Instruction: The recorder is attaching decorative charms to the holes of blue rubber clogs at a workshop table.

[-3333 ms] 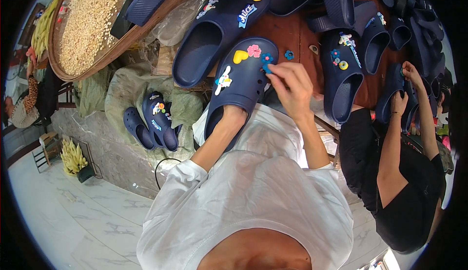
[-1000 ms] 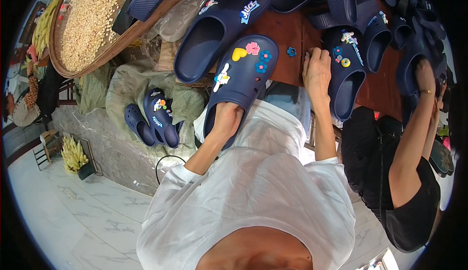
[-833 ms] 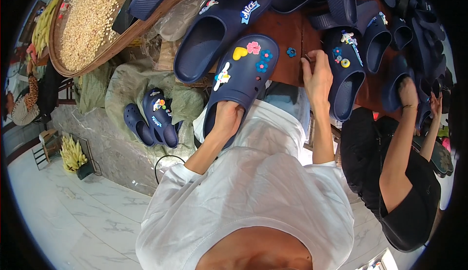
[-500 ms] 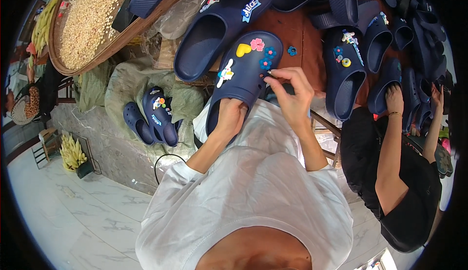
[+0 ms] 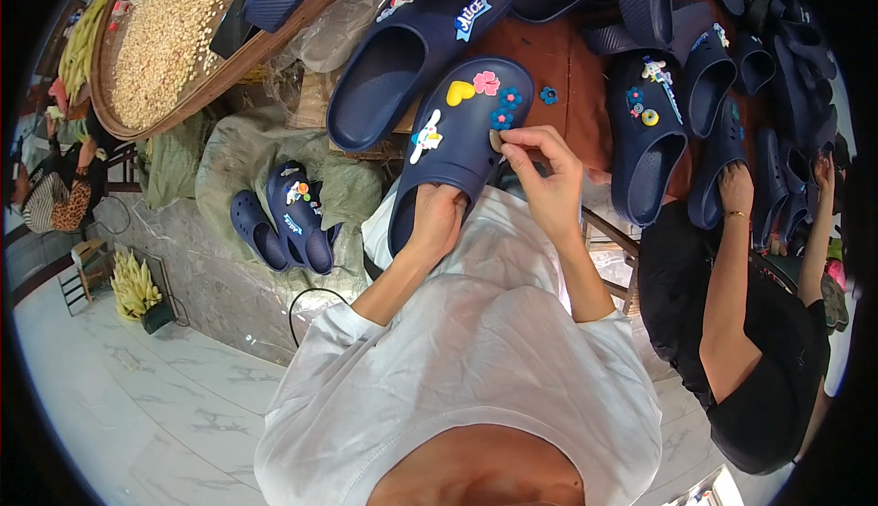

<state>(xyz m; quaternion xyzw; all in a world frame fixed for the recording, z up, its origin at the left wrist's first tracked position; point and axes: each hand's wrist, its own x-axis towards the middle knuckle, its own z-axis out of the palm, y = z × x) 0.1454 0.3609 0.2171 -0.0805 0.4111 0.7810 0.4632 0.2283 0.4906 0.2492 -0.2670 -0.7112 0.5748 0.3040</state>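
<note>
A navy clog (image 5: 464, 160) rests over my lap, its toe pointing away from me. On its upper are a white character charm (image 5: 426, 137), a yellow heart charm (image 5: 460, 94), a pink flower charm (image 5: 486, 84) and blue flower charms (image 5: 502, 119). My left hand (image 5: 439, 218) has its fingers inside the foot opening, gripping the clog from within; the fingertips are hidden. At the clog's right side, my right hand (image 5: 546, 168) pinches a small round greyish-brown piece (image 5: 497, 140) against the upper. A loose blue flower charm (image 5: 549, 95) lies on the brown surface beyond.
Beyond my clog sits another decorated clog (image 5: 377, 76); one more (image 5: 647, 131) lies to the right. Clogs (image 5: 297, 223) rest on green sacking at left. A wooden tray (image 5: 247, 63) holds pale kernels. At right, a co-worker's hand (image 5: 736, 188) is in a clog (image 5: 718, 163).
My right hand has shifted slightly left, and the greyish piece now shows between its fingertips at the clog's side. My clog has moved slightly. The co-worker's clog at right has turned.
</note>
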